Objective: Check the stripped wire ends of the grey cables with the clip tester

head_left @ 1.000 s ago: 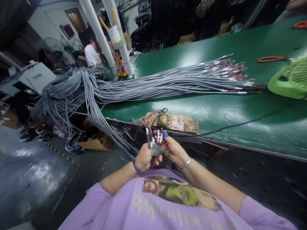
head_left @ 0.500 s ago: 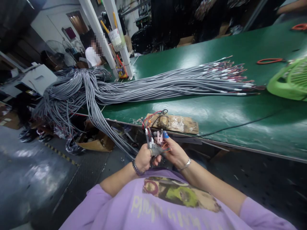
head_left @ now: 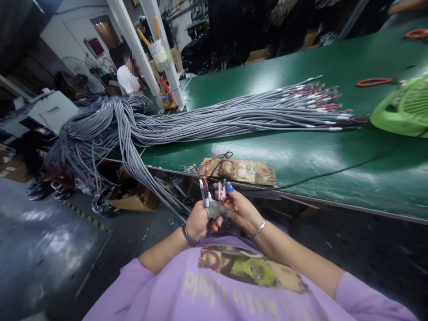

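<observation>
My left hand (head_left: 198, 221) is closed in a fist around the end of a grey cable (head_left: 214, 209), whose thin red and black wires (head_left: 204, 171) fan upward from it. My right hand (head_left: 241, 210) is closed beside it, pinching a small pink connector (head_left: 221, 191) at the wire ends; one fingertip wears a blue cover (head_left: 229, 187). Both hands hover just in front of the green table's near edge (head_left: 301, 196).
A thick bundle of grey cables (head_left: 207, 120) lies across the green table and spills off its left end toward the floor. A taped cardboard piece (head_left: 244, 170) sits near the edge, a green fan (head_left: 403, 109) at right, a red loop (head_left: 372, 82) behind it. Another person (head_left: 128, 76) sits far off.
The hands stay together on the cable end, shifting only slightly up and left; the view has drifted a little.
</observation>
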Demonstrator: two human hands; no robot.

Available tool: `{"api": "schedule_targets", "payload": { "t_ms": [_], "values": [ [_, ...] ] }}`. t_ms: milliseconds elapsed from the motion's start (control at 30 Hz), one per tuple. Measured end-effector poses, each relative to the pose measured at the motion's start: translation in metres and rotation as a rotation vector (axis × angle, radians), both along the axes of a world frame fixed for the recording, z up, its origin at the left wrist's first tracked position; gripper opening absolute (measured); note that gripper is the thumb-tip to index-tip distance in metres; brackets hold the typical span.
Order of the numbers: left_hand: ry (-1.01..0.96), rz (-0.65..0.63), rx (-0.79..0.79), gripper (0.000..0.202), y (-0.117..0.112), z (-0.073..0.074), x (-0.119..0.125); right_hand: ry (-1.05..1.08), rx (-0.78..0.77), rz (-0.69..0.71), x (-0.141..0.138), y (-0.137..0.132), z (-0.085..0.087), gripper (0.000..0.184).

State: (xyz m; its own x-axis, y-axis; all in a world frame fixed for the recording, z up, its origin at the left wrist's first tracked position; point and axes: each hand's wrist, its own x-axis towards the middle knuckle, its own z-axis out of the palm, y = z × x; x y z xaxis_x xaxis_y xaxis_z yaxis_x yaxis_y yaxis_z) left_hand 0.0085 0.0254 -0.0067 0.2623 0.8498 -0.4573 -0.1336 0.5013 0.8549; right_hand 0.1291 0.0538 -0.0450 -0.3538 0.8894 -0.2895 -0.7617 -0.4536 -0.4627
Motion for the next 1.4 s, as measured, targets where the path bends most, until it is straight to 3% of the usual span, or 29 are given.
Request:
{"api": "schedule_targets", "payload": {
  "t_ms": [600, 800, 933, 1200, 1400],
  "values": [
    [0.025, -0.023, 0.0, 0.049, -0.004, 0.004, -0.002, -0.021, -0.02, 0.026, 0.001, -0.001, 0.001, 0.032],
    [0.052, -0.099, -0.011, 0.047, -0.013, 0.001, -0.006, -0.08, 0.029, 0.036, 0.005, -0.001, -0.002, 0.029],
    [0.031, -0.017, 0.037, 0.046, -0.017, -0.001, -0.006, -0.106, 0.027, -0.017, 0.007, -0.002, 0.0, 0.024],
    [0.007, 0.087, 0.084, 0.047, -0.012, -0.002, 0.002, -0.15, 0.04, -0.028, 0.007, 0.0, 0.006, 0.033],
    [0.014, 0.105, 0.068, 0.047, -0.007, -0.002, 0.008, -0.074, 0.089, 0.136, 0.007, -0.001, 0.009, 0.035]
  ]
}}
